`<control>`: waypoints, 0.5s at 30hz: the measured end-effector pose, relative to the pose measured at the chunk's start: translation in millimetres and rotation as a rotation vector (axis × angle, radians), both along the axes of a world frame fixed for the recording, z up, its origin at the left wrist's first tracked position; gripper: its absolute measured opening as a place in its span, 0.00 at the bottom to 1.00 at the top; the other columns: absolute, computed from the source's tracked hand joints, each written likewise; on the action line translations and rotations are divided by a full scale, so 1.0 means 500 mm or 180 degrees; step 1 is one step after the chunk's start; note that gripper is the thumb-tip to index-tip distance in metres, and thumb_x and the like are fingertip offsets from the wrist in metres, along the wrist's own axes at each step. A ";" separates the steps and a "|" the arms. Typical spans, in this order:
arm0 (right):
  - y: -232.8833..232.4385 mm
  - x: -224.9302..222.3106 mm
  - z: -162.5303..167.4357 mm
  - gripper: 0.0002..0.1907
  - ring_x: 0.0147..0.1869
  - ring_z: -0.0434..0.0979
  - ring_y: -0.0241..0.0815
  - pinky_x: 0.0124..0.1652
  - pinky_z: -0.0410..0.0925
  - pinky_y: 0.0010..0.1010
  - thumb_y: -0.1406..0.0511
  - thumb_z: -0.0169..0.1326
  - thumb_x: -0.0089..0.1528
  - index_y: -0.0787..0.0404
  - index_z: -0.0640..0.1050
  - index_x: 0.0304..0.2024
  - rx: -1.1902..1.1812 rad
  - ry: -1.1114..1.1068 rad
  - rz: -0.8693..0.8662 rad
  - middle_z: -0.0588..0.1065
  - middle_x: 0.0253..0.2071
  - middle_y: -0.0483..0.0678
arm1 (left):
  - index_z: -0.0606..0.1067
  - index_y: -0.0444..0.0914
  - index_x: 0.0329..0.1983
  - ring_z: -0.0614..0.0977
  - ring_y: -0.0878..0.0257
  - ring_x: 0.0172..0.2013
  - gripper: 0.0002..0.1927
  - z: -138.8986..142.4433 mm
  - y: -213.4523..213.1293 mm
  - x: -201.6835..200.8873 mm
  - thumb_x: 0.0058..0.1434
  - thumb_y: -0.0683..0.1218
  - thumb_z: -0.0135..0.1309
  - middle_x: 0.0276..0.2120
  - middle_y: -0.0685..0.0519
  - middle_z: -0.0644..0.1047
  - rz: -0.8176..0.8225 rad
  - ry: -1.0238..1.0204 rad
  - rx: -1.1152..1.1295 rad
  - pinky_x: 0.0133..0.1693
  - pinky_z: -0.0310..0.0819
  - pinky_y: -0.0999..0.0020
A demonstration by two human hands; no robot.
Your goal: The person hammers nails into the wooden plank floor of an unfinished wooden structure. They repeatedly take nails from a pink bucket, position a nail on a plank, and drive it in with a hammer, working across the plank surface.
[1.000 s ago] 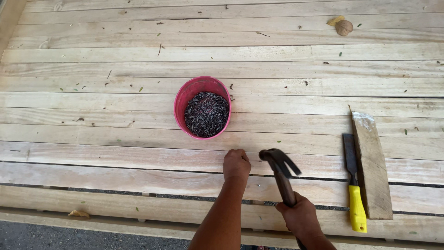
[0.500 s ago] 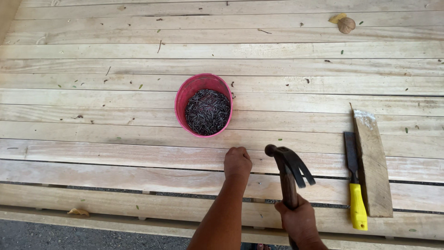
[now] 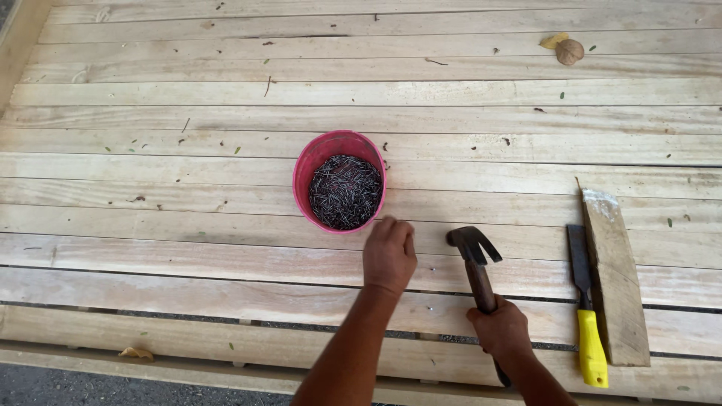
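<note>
Wooden deck of pale planks, seen from above. Near the middle, a pink bowl full of dark nails, standing on the planks.

Left hand just below and right of the bowl, near its rim but apart from it, knuckles up, fingers curled down toward the plank. From this angle cannot tell whether anything is pinched under the fingertips. Forearm running up from the bottom edge.

Right hand closed in a fist around the wooden handle of a hammer. Dark claw head up and away from the body, tilted slightly left, just right of the left hand and not touching it. Handle end sticking out below the fist.

To the right, well apart from the bowl, a knife with a yellow handle and dark blade lying lengthwise on the planks. Just beside it on the right, a flat wooden offcut, pale at its upper end, touching or nearly touching the knife.

Far top right, a small brown round nut with a yellow leaf beside it. Small dark specks and twig bits scattered over the boards. Dry leaf at the lower left edge, by the gap between planks.
</note>
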State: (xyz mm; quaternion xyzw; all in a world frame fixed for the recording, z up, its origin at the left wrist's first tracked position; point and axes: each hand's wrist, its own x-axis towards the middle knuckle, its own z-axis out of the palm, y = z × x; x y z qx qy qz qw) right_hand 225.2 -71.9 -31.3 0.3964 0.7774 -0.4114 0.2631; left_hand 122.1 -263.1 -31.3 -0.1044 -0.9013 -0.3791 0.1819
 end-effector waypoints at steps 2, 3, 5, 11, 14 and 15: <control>0.007 -0.013 -0.005 0.17 0.26 0.78 0.43 0.30 0.74 0.38 0.61 0.59 0.60 0.61 0.80 0.51 0.0117 -0.0003 0.0111 0.77 0.26 0.53 | 0.75 0.39 0.35 0.77 0.47 0.39 0.05 0.021 -0.027 -0.047 0.58 0.37 0.57 0.34 0.48 0.74 -0.0078 0.0536 0.0080 0.43 0.72 0.51; 0.010 -0.018 -0.010 0.17 0.26 0.78 0.43 0.31 0.74 0.38 0.61 0.59 0.60 0.60 0.80 0.50 0.0142 0.0011 0.0137 0.78 0.27 0.52 | 0.76 0.39 0.36 0.77 0.46 0.40 0.07 0.028 -0.042 -0.068 0.56 0.36 0.56 0.36 0.49 0.75 0.0110 0.0599 0.0017 0.44 0.71 0.52; 0.013 -0.023 -0.020 0.17 0.28 0.80 0.43 0.33 0.75 0.38 0.61 0.58 0.60 0.60 0.80 0.50 0.0193 0.0071 0.0176 0.79 0.28 0.52 | 0.78 0.40 0.36 0.77 0.45 0.43 0.10 0.033 -0.073 -0.100 0.53 0.34 0.55 0.39 0.48 0.77 0.0479 0.0454 -0.0163 0.47 0.72 0.52; 0.015 -0.025 -0.041 0.17 0.33 0.82 0.43 0.40 0.75 0.38 0.59 0.59 0.59 0.58 0.82 0.49 0.0469 0.0191 0.0344 0.82 0.32 0.52 | 0.78 0.36 0.45 0.77 0.40 0.51 0.16 0.025 -0.112 -0.171 0.52 0.38 0.58 0.51 0.39 0.75 0.0711 -0.1474 -0.0478 0.54 0.73 0.51; 0.013 -0.025 -0.039 0.18 0.34 0.83 0.45 0.40 0.75 0.40 0.59 0.59 0.60 0.57 0.81 0.50 0.0424 0.0093 0.0255 0.83 0.33 0.53 | 0.80 0.36 0.42 0.77 0.40 0.52 0.13 0.028 -0.111 -0.182 0.52 0.38 0.57 0.51 0.37 0.75 0.0800 -0.1673 -0.0533 0.56 0.73 0.53; 0.013 -0.026 -0.038 0.18 0.35 0.83 0.45 0.40 0.76 0.40 0.60 0.58 0.60 0.57 0.81 0.51 0.0371 -0.0012 0.0209 0.83 0.33 0.53 | 0.81 0.36 0.40 0.78 0.41 0.52 0.12 0.026 -0.111 -0.182 0.52 0.38 0.56 0.50 0.38 0.76 0.0821 -0.1697 -0.0548 0.55 0.74 0.53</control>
